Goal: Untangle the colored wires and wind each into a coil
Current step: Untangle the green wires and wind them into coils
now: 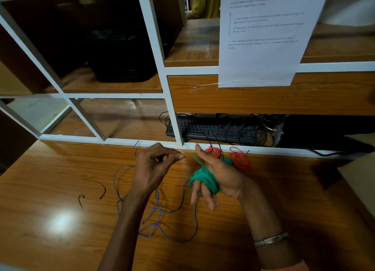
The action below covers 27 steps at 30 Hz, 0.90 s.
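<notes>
A green wire [205, 179] is wound in a thick bundle round the straight fingers of my right hand [219, 177], whose thumb points up. A blurred green strand rises from that bundle toward the pinched fingertips of my left hand [156, 165], which is curled just to the left of it. A long blue wire [158, 209] lies in loose tangled loops on the wooden table [60, 189] under my left forearm. Two red wire coils [240, 161] lie behind my right hand by the shelf frame.
Two short brown wire pieces [102, 189] lie at the left of the table. A white shelf frame [172, 108] rises at the back, with a black keyboard [213, 130] and black cables under it. A printed sheet [263, 37] hangs above. A dark box [121, 57] sits on a shelf.
</notes>
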Each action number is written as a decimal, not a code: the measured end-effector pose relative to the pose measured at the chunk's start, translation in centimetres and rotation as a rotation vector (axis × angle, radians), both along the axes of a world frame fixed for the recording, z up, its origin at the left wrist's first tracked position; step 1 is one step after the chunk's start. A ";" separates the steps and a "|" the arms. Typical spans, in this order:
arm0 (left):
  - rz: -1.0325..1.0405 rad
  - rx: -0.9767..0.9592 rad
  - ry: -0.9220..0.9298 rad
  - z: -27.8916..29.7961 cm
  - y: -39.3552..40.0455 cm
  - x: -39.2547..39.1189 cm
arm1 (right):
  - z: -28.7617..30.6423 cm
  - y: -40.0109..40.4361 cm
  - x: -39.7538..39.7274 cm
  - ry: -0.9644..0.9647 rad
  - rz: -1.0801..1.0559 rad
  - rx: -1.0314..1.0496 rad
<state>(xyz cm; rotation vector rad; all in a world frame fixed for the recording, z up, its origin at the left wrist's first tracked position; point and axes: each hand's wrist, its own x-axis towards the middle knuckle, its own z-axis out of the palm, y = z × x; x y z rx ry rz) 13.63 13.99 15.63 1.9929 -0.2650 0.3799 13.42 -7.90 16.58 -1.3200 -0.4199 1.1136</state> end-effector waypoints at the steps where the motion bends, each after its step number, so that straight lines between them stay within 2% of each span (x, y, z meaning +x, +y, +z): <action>1: -0.010 -0.003 0.018 -0.1 0.1 -0.3 | 0.1 -0.3 0.0 -0.004 -0.003 0.066; 5: -0.025 -0.058 0.077 -1.1 -1.1 -1.4 | 0.0 -0.5 0.2 -0.081 -0.312 0.111; 8: 0.001 -0.076 0.058 -1.6 -2.1 -2.0 | -0.5 0.4 0.5 -0.097 -0.603 -0.097; 10: 0.005 -0.069 -0.009 -1.3 -2.7 -2.4 | -0.9 0.6 0.5 -0.152 -0.675 -0.281; 12: -0.027 -0.051 -0.078 -0.7 -3.4 -2.7 | -1.1 0.6 0.3 -0.159 -0.649 -0.371; 15: -0.052 0.031 -0.113 -0.5 -3.9 -2.5 | -0.8 0.6 -0.1 -0.140 -0.551 -0.397; 21: -0.086 0.195 -0.059 -2.1 -3.7 -2.0 | -0.1 0.2 -0.1 -0.013 -0.394 -0.175; 23: -0.129 0.152 0.023 -2.3 -4.1 -2.4 | -0.1 -0.3 0.0 0.019 -0.368 -0.087; 27: -0.312 -0.084 0.196 -2.0 -5.9 -3.8 | 0.0 -0.8 0.1 0.045 -0.344 0.008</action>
